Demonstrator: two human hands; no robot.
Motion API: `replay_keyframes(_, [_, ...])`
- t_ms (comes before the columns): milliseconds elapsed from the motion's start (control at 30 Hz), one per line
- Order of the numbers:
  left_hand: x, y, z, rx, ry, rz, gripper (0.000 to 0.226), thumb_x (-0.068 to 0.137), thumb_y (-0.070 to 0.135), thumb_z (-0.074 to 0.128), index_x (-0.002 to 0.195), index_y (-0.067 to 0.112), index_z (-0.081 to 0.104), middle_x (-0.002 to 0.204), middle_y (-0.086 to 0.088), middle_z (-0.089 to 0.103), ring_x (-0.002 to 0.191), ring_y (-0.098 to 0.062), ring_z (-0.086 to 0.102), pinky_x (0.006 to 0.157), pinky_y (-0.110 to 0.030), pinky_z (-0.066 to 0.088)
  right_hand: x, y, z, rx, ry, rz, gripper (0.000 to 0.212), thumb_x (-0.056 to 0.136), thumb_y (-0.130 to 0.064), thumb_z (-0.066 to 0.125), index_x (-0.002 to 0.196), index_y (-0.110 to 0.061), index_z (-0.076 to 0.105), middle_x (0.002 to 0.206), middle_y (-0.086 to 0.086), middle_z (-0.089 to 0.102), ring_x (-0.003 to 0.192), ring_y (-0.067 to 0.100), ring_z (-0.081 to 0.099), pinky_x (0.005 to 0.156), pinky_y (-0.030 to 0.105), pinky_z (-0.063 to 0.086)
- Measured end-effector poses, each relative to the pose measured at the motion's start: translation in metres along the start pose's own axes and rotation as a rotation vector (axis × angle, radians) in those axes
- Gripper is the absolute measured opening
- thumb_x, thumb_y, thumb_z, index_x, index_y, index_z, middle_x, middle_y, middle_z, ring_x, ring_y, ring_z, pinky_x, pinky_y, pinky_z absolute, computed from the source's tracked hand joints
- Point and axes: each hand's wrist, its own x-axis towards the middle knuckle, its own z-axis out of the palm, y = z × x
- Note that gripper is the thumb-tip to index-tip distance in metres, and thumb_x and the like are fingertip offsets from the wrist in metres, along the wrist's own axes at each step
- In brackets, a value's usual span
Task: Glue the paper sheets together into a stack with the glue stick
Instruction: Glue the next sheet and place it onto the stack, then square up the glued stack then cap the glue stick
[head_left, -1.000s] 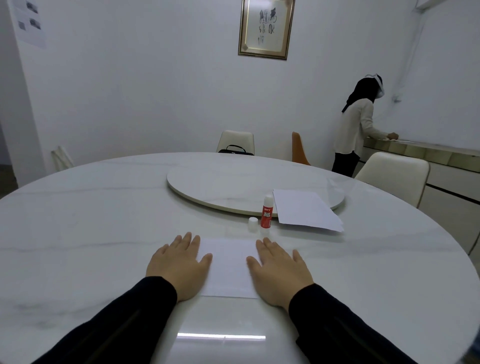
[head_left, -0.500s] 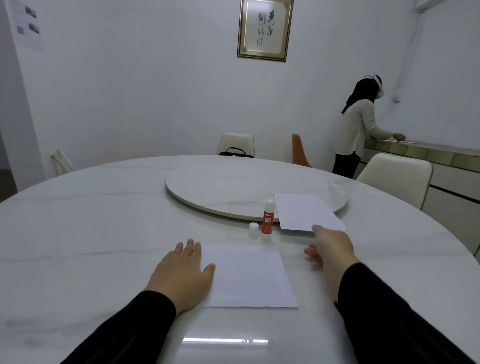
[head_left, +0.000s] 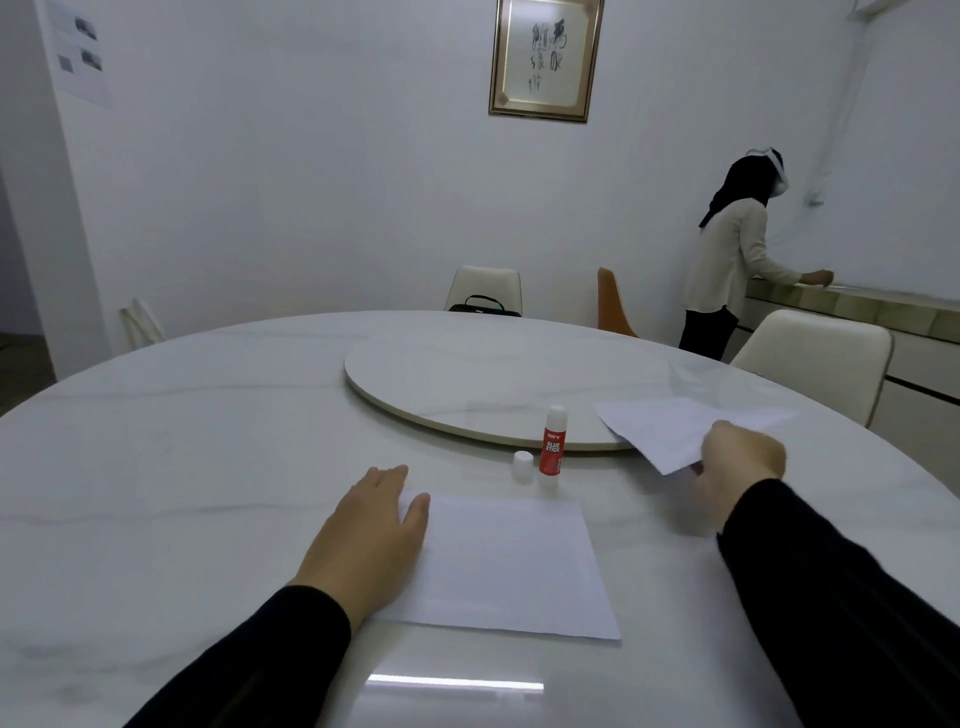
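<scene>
A white paper sheet (head_left: 509, 566) lies flat on the marble table in front of me. My left hand (head_left: 371, 535) rests flat on its left edge, fingers apart. Farther right, my right hand (head_left: 737, 467) pinches the near corner of a second white sheet (head_left: 670, 428), lifted off the turntable rim and tilted. A red and white glue stick (head_left: 552, 441) stands upright with no cap between the two sheets. Its white cap (head_left: 522, 466) stands just left of it.
The round white turntable (head_left: 467, 384) sits in the middle of the marble table (head_left: 156, 467). Cream chairs stand at the far side (head_left: 485, 288) and right (head_left: 815, 353), plus an orange one (head_left: 610, 304). A person (head_left: 732, 260) stands at a counter by the right wall.
My right hand left the near sheet, reached right and took hold of the second sheet, which now is lifted and turned. The left hand stays on the near sheet.
</scene>
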Motion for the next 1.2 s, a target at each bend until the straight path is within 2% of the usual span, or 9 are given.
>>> replay_keyframes(100, [-0.002,0.002,-0.002,-0.07,0.034,0.001,0.05,0.095,0.036,0.037,0.142,0.019,0.034,0.151,0.001,0.032,0.14,-0.014,0.027,0.111,-0.027,0.022,-0.003,-0.041,-0.021,0.045,0.085,-0.095,0.026,0.086,-0.007,0.054,0.112,-0.008,0.056,0.126,0.025,0.059,0.112,0.04,0.059,0.093,0.049,0.05])
replay_keyframes(200, [-0.004,0.003,-0.006,-0.16,0.117,0.028,0.042,0.094,0.031,0.043,0.135,0.018,0.045,0.141,0.001,0.045,0.127,-0.016,0.043,0.1,-0.025,0.031,-0.015,-0.091,-0.035,0.254,0.071,-0.192,0.04,0.083,-0.008,0.061,0.122,-0.01,0.053,0.114,0.011,0.062,0.092,0.024,0.065,0.07,0.036,0.057])
replay_keyframes(333, [-0.004,0.008,-0.013,-0.534,0.136,0.085,0.019,0.093,0.018,0.049,0.107,0.019,0.062,0.114,0.001,0.064,0.107,-0.016,0.058,0.083,-0.018,0.042,-0.066,-0.14,-0.037,0.302,-0.284,-0.4,0.034,0.088,-0.01,0.063,0.121,-0.005,0.058,0.095,0.004,0.066,0.07,0.008,0.062,0.043,0.017,0.05])
replay_keyframes(467, [-0.007,0.016,-0.023,-1.29,-0.17,-0.13,0.031,0.095,0.025,0.044,0.104,0.002,0.064,0.098,-0.017,0.071,0.086,-0.023,0.07,0.073,-0.026,0.052,-0.116,-0.154,-0.043,0.469,-0.645,-0.326,0.033,0.09,-0.014,0.061,0.121,-0.004,0.058,0.099,0.005,0.071,0.077,0.013,0.07,0.05,0.023,0.056])
replay_keyframes(600, [-0.008,0.01,-0.035,-1.584,-0.429,-0.232,0.071,0.079,0.059,0.048,0.119,0.001,0.056,0.116,-0.023,0.066,0.104,-0.038,0.065,0.075,-0.035,0.059,-0.13,-0.129,-0.044,0.463,-0.841,-0.175,0.033,0.095,-0.015,0.052,0.074,-0.009,0.077,0.066,0.001,0.075,0.059,0.012,0.072,0.046,0.03,0.058])
replay_keyframes(667, [-0.01,0.008,-0.038,-1.648,-0.54,-0.232,0.087,0.069,0.071,0.051,0.124,0.003,0.052,0.123,-0.026,0.061,0.112,-0.046,0.058,0.078,-0.043,0.058,-0.129,-0.099,-0.037,0.431,-0.852,-0.066,0.025,0.096,-0.014,0.049,0.095,-0.008,0.073,0.079,0.006,0.076,0.061,0.014,0.072,0.047,0.03,0.058])
replay_keyframes(900, [-0.009,-0.001,-0.051,-1.377,-0.229,-0.198,0.04,0.08,0.038,0.06,0.106,0.009,0.069,0.092,-0.01,0.075,0.075,-0.021,0.072,0.059,-0.03,0.057,-0.109,0.026,-0.018,0.093,-0.658,0.081,0.01,0.089,-0.002,0.06,0.093,0.006,0.065,0.075,0.016,0.075,0.064,0.027,0.073,0.054,0.033,0.059])
replay_keyframes(1067, [-0.011,-0.007,-0.044,-0.834,-0.033,-0.246,0.012,0.085,0.013,0.065,0.092,0.004,0.069,0.086,-0.014,0.076,0.082,-0.033,0.072,0.082,-0.051,0.056,-0.101,0.053,-0.01,-0.138,-0.586,0.015,0.007,0.084,-0.009,0.069,0.083,-0.003,0.07,0.076,0.012,0.076,0.07,0.028,0.073,0.061,0.034,0.058])
replay_keyframes(1200, [-0.008,-0.014,-0.046,-0.76,-0.031,-0.248,0.011,0.086,0.006,0.061,0.094,0.004,0.068,0.084,-0.011,0.076,0.081,-0.029,0.072,0.081,-0.045,0.056,-0.103,0.057,-0.008,-0.289,-0.557,-0.063,0.013,0.08,-0.018,0.074,0.078,-0.007,0.07,0.074,0.008,0.075,0.067,0.025,0.071,0.054,0.029,0.054])
